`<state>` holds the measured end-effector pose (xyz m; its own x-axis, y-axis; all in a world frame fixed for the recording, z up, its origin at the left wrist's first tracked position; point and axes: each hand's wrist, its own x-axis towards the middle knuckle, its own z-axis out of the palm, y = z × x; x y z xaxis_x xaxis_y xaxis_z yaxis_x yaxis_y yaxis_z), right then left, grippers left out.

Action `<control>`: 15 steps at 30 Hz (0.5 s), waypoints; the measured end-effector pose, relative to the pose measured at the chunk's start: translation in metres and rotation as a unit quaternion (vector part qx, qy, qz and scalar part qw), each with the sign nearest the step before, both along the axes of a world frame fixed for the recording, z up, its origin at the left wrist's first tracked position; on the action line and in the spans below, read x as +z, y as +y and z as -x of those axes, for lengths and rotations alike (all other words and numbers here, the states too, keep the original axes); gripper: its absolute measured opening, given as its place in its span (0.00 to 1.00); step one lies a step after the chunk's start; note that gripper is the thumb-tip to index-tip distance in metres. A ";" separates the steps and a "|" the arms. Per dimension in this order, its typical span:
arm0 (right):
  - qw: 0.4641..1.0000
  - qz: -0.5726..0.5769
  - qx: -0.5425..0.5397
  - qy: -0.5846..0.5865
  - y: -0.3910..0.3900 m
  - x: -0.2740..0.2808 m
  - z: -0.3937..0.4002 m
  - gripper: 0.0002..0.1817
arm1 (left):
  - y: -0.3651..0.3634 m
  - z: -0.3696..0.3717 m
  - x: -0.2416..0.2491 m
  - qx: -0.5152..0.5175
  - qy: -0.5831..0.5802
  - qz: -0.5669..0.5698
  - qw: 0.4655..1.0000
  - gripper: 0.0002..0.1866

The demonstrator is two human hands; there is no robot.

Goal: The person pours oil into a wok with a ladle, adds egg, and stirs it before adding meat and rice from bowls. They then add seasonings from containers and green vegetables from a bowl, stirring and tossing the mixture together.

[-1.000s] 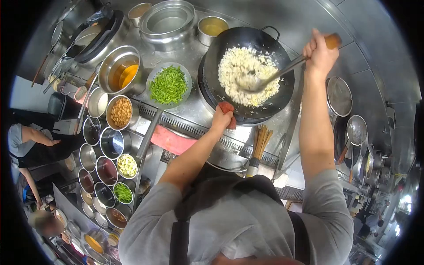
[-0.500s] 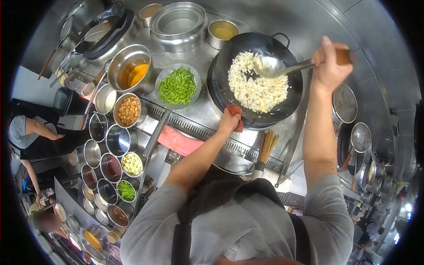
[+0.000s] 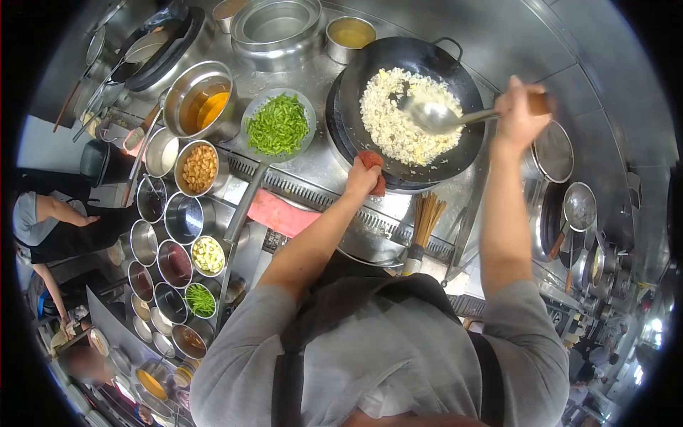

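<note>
A black wok [image 3: 462,92] sits on the burner with fried rice [image 3: 398,135] in it, white with yellow bits. My left hand [image 3: 361,179] is closed round a reddish-brown cloth [image 3: 372,165] at the near-left edge of the wok; the wok's handle under it is hidden. With my right hand [image 3: 521,117] I grip the wooden handle of a metal ladle [image 3: 435,117]. Its bowl rests in or just over the rice, slightly blurred. My right forearm reaches over the right side of the stove.
Left of the wok stands a strainer of chopped greens [image 3: 277,124], with a pot of orange oil [image 3: 203,107] beyond. Several ingredient pots fill the left rack, including diced brown pieces [image 3: 199,169]. A bamboo brush [image 3: 425,228] stands in front. Another person [image 3: 53,213] is at far left.
The ladle's bowl has shifted a little towards me through the rice, and my right hand has come down and left with it. My left hand stays on the cloth; the view has shifted slightly.
</note>
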<state>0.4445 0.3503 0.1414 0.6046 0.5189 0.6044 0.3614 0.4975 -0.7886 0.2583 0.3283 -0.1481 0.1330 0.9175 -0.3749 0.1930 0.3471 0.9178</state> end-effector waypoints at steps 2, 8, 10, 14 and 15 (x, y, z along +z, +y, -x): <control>0.991 -0.074 0.066 0.092 0.013 -0.017 -0.002 0.12 | 0.003 -0.002 -0.015 -0.003 -0.025 0.002 1.000 0.19; 0.977 -0.081 0.178 0.081 -0.022 0.047 0.016 0.09 | 0.008 -0.007 -0.055 -0.008 -0.027 -0.041 0.999 0.17; 0.989 -0.016 0.140 0.042 -0.021 -0.006 0.024 0.08 | 0.005 -0.009 -0.055 0.018 -0.002 -0.103 0.995 0.17; 0.997 0.013 0.076 0.014 -0.005 -0.010 0.026 0.09 | 0.005 -0.008 -0.059 -0.004 -0.064 -0.006 0.998 0.17; 0.997 0.003 0.065 0.036 -0.006 0.008 0.022 0.10 | 0.012 -0.010 -0.063 -0.009 -0.083 -0.014 0.996 0.16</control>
